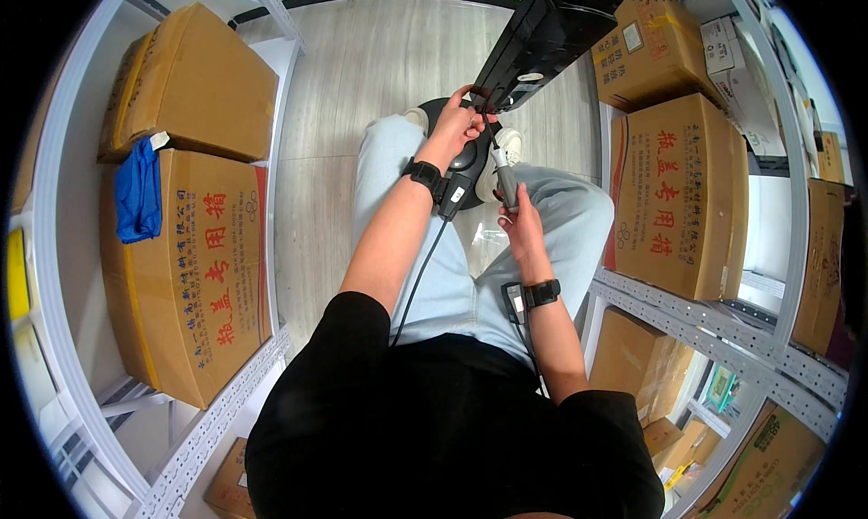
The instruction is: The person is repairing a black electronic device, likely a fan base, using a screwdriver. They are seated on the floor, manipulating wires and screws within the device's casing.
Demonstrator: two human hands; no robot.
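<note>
A tall black column (551,26) leans in from the top right, above a round black base (466,157) between my bent knees. My left hand (452,130) is closed at the column's lower end, its fingertips against it; exactly what they grip is hidden. My right hand (522,216) grips a grey-handled screwdriver (506,184), its shaft pointing up toward the column's bottom. Both wrists wear dark strapped devices with cables.
Metal shelving (782,334) flanks me on both sides, holding cardboard boxes (678,207). A blue cloth (138,193) hangs over a box on the left. The pale plank-patterned floor (334,67) lies beneath me.
</note>
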